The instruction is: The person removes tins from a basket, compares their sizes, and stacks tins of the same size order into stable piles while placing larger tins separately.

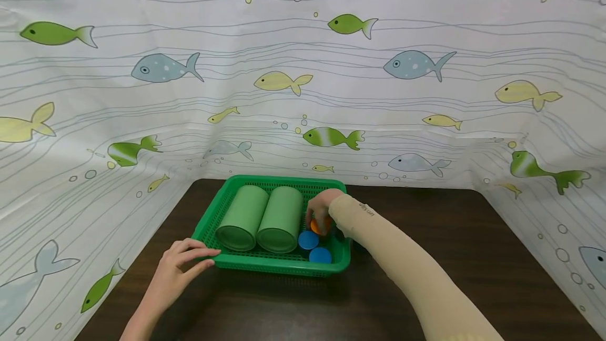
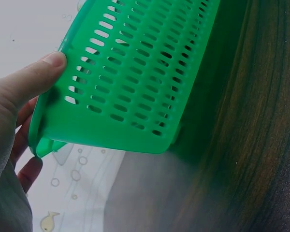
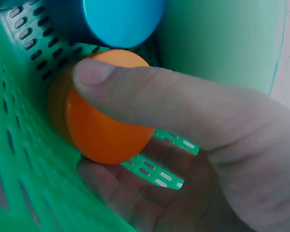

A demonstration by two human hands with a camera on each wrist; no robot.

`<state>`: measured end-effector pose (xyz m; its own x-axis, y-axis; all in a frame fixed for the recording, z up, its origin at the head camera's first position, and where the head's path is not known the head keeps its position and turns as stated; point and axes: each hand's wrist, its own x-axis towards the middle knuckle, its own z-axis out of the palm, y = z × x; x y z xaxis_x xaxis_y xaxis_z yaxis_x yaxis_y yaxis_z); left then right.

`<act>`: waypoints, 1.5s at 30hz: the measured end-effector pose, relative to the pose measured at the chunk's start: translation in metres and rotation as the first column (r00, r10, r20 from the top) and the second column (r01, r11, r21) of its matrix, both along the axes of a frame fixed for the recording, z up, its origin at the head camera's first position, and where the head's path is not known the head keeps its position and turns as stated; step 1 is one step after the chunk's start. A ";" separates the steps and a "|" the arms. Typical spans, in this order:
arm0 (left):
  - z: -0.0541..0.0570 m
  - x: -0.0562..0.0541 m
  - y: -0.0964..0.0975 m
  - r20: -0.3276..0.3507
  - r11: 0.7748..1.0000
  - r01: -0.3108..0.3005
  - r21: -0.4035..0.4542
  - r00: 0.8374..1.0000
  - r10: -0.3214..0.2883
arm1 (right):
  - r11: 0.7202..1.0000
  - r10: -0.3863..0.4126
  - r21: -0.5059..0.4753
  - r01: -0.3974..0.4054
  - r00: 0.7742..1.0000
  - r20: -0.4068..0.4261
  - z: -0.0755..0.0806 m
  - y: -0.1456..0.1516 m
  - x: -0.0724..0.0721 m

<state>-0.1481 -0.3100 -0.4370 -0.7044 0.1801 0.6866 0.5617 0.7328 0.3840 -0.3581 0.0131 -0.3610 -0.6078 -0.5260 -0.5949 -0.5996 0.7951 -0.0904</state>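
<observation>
At the right end of the green basket (image 1: 246, 263), my right hand (image 1: 322, 209) is pinching an orange cap (image 3: 99, 121), thumb over its top, fingers beneath; I judge this the pick-up step. Next, I'd say, calls for a clean lift past the blue caps (image 1: 309, 239). My left hand (image 1: 177, 272) grips the basket's near-left corner, forearm low over the surface (image 1: 426, 209).

Head view: looks forward and down from above the near edge of the counter (image 1: 426, 225), whole green basket (image 1: 274, 264) mid-frame. Left wrist view: very close, low beside the basket's left outer wall (image 2: 130, 87). Right wrist view: very close, inside the basket's right end (image 3: 24, 159). All three share the basket.
</observation>
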 end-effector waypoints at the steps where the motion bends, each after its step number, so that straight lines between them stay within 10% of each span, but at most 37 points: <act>1: 0.000 0.000 0.000 -0.002 1.000 -0.002 -0.002 1.000 0.002 | 1.000 -0.013 -0.007 0.013 1.000 0.007 0.000 0.001 -0.001; 13: 0.001 0.001 0.001 0.003 1.000 0.012 0.008 1.000 -0.012 | 0.997 -0.022 0.070 0.024 0.999 -0.032 -0.010 -0.011 -0.003; 26: 0.000 -0.003 0.004 -0.002 1.000 0.012 -0.010 1.000 -0.012 | 0.991 -0.006 -0.131 0.013 0.998 0.055 0.018 0.014 0.000; 32: 0.000 -0.001 0.005 -0.028 0.999 0.021 0.036 0.999 -0.020 | 0.954 0.139 -0.260 -0.149 0.989 -0.058 0.038 0.028 0.010; 45: 0.001 -0.001 0.004 -0.024 1.000 0.019 0.003 1.000 -0.019 | 0.872 0.154 -0.412 -0.264 0.947 -0.281 0.064 0.081 0.025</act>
